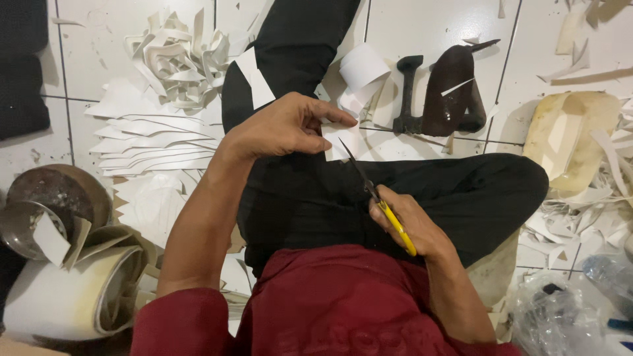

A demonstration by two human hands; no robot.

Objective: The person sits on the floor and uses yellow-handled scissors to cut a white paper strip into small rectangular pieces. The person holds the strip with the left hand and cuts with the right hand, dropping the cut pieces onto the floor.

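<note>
Right now you are mid-cut: your left hand pinches a small white sheet between thumb and fingertips, holding it just above your black trouser leg. Your right hand is clenched around the yellow handles of the scissors, and the dark blades point up toward the lower edge of the sheet, the tip touching or just short of it; I cannot tell which.

By my reading, the next move calls for a steady feed: keep the sheet taut, turn it with the left fingers instead of twisting the blades, and keep your thumb clear of the cutting line.

Around you on the tiled floor lie 1 heap of curled white offcuts, a stack of cut shapes, and a dark iron tool beyond your knee.
</note>
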